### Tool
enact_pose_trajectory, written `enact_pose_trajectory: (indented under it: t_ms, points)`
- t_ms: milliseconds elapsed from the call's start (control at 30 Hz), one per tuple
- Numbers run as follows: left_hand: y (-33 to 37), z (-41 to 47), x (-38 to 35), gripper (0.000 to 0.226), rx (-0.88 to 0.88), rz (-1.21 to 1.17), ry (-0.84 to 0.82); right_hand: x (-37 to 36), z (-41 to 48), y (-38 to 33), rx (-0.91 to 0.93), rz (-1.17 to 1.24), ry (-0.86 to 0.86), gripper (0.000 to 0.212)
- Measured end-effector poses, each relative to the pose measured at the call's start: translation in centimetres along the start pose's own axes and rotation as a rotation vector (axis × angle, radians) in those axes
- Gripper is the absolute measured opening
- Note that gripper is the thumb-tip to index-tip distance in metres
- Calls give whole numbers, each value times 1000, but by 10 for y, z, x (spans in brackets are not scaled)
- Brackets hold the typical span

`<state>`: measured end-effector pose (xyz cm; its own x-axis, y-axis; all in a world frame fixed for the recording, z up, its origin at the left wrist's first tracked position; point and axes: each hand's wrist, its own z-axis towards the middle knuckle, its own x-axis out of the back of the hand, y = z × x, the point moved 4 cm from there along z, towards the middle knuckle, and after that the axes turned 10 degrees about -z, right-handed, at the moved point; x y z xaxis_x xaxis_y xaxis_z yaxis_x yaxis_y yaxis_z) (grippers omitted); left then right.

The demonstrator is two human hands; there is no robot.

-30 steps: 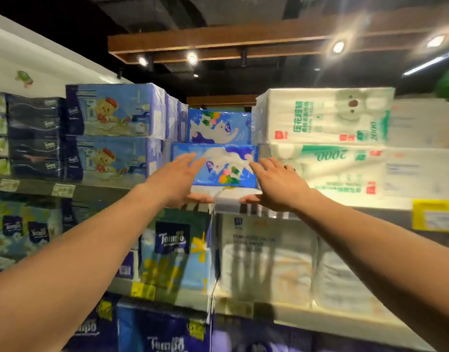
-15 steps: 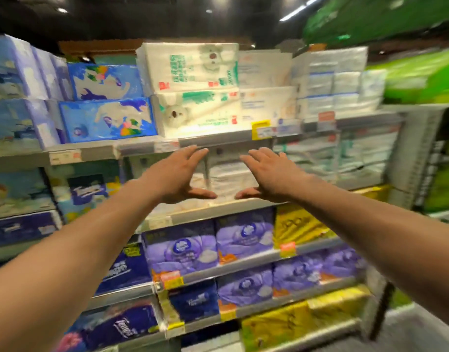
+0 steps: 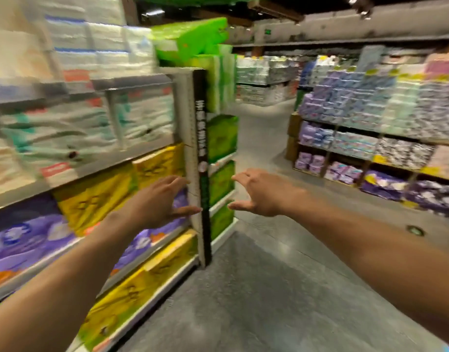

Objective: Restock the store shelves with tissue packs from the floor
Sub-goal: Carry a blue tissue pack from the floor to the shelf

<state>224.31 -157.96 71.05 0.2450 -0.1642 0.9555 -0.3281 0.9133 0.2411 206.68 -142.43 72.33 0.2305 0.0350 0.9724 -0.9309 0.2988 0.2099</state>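
— How many hands are showing?
— Two: the left hand [image 3: 156, 203] and the right hand [image 3: 265, 194].
— And shelving?
— I'm counting three runs: the near shelves [image 3: 96, 171], the shelves across the aisle [image 3: 355, 154] and the far shelves [image 3: 264, 83].
— What are the near ones carrying?
— Two rows of yellow packs [image 3: 99, 196] and one row of purple packs [image 3: 28, 237] between them. The white packs [image 3: 66, 128] are blurring past counting.
— Anything else?
— One black post [image 3: 202, 148] is standing at the end.
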Motion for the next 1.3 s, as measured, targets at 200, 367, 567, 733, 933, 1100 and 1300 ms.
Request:
enact_pose_trajectory:
  t_ms: [200, 367, 567, 733, 933, 1100, 1300]
  points:
    - [141, 137, -107, 115, -207, -72, -106, -84, -101, 176, -316, 66, -193, 80]
    - [246, 239, -178, 92, -409, -69, -229, -135, -172, 290, -557, 105, -293, 82]
    - [355, 385, -268, 117, -631, -89, -271, -188, -224, 430, -847, 110, -379, 90]
    - [449, 507, -311, 120, -742, -91, -309, -202, -256, 545, -1163, 150, -372, 106]
    - [577, 612, -371, 101, -938, -64, -400, -241, -294, 657, -1336, 207, -380, 95]
    - [690, 691, -452, 89, -1040, -55, -469, -300, -328, 772, -1433, 247, -385, 94]
    - [809, 807, -506, 91, -1046, -75, -492, -339, -348, 953, -1474, 271, -408, 90]
